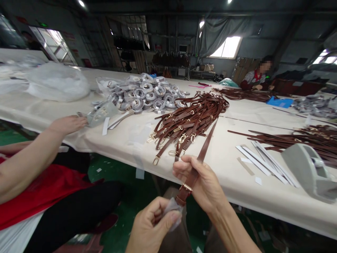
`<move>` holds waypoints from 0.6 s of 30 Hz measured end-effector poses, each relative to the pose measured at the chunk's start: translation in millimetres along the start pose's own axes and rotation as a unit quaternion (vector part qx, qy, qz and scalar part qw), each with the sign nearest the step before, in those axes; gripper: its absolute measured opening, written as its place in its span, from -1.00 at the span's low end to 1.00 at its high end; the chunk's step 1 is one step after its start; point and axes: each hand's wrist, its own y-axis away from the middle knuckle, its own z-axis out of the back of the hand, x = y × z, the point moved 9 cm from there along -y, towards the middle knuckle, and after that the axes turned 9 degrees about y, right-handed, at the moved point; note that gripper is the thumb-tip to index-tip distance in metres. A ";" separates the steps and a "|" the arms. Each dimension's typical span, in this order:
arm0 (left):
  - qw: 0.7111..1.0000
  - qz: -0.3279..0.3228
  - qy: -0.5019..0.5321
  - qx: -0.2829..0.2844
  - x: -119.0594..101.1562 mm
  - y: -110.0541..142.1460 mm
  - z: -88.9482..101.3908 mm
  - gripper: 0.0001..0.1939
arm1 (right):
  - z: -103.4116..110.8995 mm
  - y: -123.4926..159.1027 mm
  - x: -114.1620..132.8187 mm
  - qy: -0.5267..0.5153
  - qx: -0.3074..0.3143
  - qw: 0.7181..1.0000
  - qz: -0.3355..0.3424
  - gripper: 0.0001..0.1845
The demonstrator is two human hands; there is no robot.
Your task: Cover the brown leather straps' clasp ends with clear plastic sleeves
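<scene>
My left hand (155, 223) pinches a crumpled piece of thin whitish wrapping (172, 207) around the lower end of a brown leather strap (206, 142). Just above that end, a gold buckle (187, 187) sits on the strap. My right hand (204, 179) is closed around the strap beyond the buckle, thumb and fingers on either side of it. From there the strap runs up onto the table towards a pile of similar brown straps (195, 112) with gold clasps. Whatever metal part is inside the wrapping is hidden by my left fingers.
Coiled, wrapped straps (147, 93) are heaped behind, beside a large plastic bag (58, 82). A grey tape dispenser (308, 168) and paper strips (265, 163) lie right. A co-worker's hand (70, 123) reaches in at left, near another dispenser (102, 113). Another person (256, 77) works across the table.
</scene>
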 end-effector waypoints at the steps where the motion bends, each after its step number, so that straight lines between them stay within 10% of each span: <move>1: 1.000 0.004 0.002 -0.004 0.2 0.4 0.3 -0.60 | -1.9 -2.7 5.8 0.013 0.002 1.000 0.012 -0.74; 18: 1.000 0.009 -0.017 0.009 -2.8 -5.8 -11.7 -0.62 | -3.0 8.5 11.3 0.201 -0.051 0.977 0.054 -0.55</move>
